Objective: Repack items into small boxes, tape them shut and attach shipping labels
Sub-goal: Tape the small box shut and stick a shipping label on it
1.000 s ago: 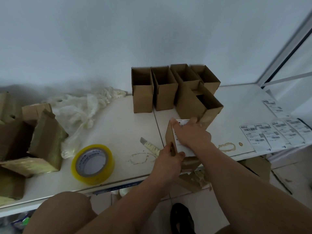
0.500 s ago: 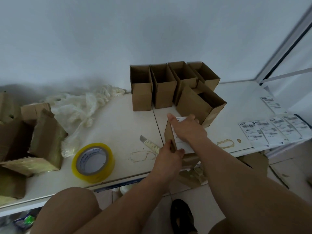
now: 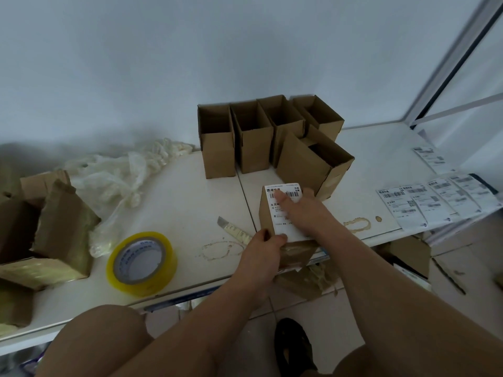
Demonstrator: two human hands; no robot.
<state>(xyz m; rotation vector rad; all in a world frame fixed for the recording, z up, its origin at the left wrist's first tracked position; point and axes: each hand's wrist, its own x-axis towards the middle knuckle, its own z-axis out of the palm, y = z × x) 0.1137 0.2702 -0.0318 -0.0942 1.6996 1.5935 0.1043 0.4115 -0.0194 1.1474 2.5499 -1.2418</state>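
Note:
A small taped cardboard box (image 3: 265, 213) stands at the front edge of the white table (image 3: 185, 202). A white shipping label (image 3: 283, 210) lies on its top face. My left hand (image 3: 262, 254) grips the box's near end, thumb on the label's near edge. My right hand (image 3: 304, 210) lies flat on the label with straight fingers pressing it down. Several more labels (image 3: 435, 200) lie at the table's right edge. A roll of yellow tape (image 3: 141, 263) sits front left. A box cutter (image 3: 234, 230) lies just left of the box.
Several open empty boxes (image 3: 269, 137) stand behind the held box, one tilted (image 3: 313, 164). Crumpled clear plastic (image 3: 117, 178) lies at the back left. Taped brown packages (image 3: 54, 235) crowd the left edge. More cardboard (image 3: 408, 257) sits on the floor below right.
The box has tipped so its labelled face now points upward. My right hand has slid along the label, uncovering its top part. My left hand keeps its grip on the near end.

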